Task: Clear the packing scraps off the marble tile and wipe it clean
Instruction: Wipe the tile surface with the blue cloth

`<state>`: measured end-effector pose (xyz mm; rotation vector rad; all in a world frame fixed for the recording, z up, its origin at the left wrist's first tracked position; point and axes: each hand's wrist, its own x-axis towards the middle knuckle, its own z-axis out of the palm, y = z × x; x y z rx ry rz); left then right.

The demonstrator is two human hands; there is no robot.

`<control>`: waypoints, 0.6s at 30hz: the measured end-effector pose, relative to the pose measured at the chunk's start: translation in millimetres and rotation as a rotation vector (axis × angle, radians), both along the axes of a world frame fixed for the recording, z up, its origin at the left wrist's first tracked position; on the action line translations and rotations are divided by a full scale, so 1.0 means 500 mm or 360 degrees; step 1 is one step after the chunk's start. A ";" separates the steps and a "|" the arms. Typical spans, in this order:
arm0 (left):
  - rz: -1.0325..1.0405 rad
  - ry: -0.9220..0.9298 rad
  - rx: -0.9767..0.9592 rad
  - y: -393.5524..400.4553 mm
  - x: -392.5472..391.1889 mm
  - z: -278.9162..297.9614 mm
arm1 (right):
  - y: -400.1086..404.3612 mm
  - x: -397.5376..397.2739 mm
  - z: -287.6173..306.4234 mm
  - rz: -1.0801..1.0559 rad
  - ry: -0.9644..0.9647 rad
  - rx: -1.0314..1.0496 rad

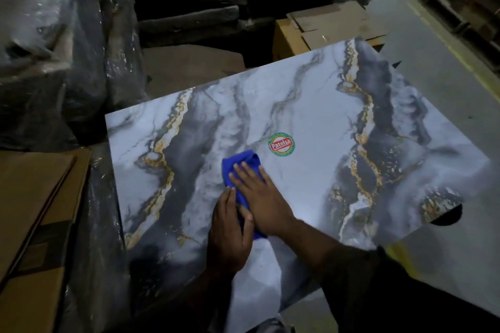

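I press one soft blue cloth (242, 163) flat under my right hand (259, 194), fingers straight on top of it. My left hand (230, 230) lies at its seven o'clock edge, thumb on the fabric; I cannot tell whether it pinches. The cloth sits mid-tile, the round sticker (281, 144) just at its one o'clock. The single marble tile (324, 121) looks glossy, stiff, heavy and chip-prone, so I judge I should take it by the long edges. I see no scraps on it.
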<state>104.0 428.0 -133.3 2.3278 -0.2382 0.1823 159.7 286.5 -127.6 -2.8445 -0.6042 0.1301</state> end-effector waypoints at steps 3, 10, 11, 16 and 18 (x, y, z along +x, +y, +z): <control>0.0120 0.0004 0.0117 -0.005 0.040 0.007 | -0.051 -0.090 -0.006 -0.0062 -0.0022 0.0117; 0.0089 -0.0063 0.0716 -0.013 0.199 0.006 | -0.179 -0.097 0.003 -0.1172 -0.0014 -0.0178; 0.0066 -0.0061 0.0735 -0.013 0.217 0.001 | -0.176 -0.074 0.003 -0.1245 -0.0029 -0.0190; 0.0071 -0.0185 0.0747 -0.014 0.254 -0.033 | -0.165 0.064 -0.014 -0.1265 -0.0058 -0.0179; 0.0094 -0.0262 0.0765 -0.016 0.249 -0.043 | -0.158 0.130 -0.015 -0.1209 -0.0039 -0.0161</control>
